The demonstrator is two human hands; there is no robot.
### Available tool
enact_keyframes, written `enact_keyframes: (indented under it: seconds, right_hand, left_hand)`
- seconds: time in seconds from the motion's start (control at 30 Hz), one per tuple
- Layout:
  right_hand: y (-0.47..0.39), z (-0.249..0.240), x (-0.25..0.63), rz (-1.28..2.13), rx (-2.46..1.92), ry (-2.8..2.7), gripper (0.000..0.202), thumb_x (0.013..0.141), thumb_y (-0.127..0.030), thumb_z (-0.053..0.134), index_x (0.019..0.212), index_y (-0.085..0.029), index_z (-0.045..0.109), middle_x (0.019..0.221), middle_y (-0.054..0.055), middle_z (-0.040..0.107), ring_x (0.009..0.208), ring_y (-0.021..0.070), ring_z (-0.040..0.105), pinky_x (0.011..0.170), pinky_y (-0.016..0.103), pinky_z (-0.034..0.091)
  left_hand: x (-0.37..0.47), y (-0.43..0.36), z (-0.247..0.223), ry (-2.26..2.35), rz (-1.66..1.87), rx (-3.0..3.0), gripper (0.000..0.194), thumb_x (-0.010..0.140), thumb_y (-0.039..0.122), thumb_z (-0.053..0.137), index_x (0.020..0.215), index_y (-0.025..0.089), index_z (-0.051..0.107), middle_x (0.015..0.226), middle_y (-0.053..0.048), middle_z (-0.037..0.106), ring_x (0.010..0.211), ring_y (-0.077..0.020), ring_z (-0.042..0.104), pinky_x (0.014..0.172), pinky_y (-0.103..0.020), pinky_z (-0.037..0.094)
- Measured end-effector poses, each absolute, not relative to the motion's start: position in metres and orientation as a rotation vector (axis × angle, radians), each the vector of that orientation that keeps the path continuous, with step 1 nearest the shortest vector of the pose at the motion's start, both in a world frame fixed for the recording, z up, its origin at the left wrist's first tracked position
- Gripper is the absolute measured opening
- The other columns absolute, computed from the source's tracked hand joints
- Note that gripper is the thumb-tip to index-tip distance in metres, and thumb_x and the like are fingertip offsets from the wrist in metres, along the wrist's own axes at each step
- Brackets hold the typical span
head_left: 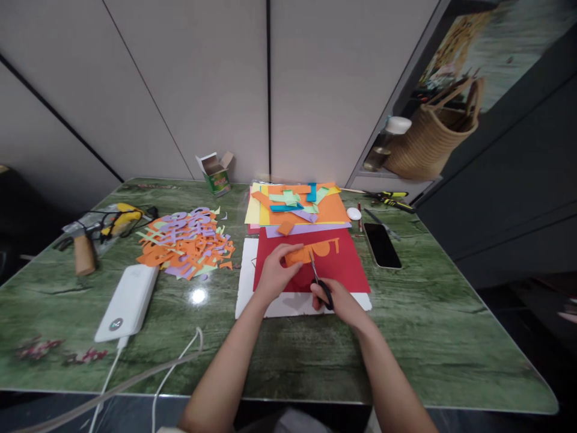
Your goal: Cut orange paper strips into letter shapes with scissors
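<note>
Between the thumb and fingers of my left hand (278,270) is the left end of an orange paper strip (321,248), whose right part has cut-out shapes. My right hand (336,297) grips black-handled scissors (327,296), their blades pointing up and left at the strip's middle. Under both hands lies a red paper sheet (351,273), on top of a white sheet (247,294). Just beyond are stacked coloured sheets (340,211) with orange, green, blue and purple paper strips on top.
At left is a pile of paper cut-outs (184,240), near a white power bank (128,304) with a cable, a wooden-handled tool (84,255) and a small green box (218,177). On the right lie a phone (382,245), a white round object (354,213) and yellow-black pliers (392,198).
</note>
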State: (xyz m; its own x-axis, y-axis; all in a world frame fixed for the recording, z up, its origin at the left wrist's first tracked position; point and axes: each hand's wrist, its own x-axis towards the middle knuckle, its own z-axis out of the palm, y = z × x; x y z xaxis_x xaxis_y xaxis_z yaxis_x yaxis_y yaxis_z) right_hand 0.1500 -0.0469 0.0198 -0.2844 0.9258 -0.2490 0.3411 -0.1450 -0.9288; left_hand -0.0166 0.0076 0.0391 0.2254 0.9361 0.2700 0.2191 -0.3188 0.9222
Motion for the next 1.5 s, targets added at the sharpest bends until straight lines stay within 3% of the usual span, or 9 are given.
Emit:
enact_keyframes:
  seconds: [1.5]
  right_hand:
    - [-0.0453,0.0162,0.1452,1.486,-1.428,-1.445,0.035,0.076,-0.047,0.047,0.059,-0.016,0.048,0.049,-0.001,0.054,0.045,0.0106,0.048,0.047,0.021,0.035]
  left_hand:
    - [-0.0156,0.0076,0.0355,1.098,1.094,1.677,0.034,0.068,0.015,0.057,0.102,0.022,0.057,0.101,-0.004,0.059,0.093,-0.0172,0.052,0.076,-0.028,0.041]
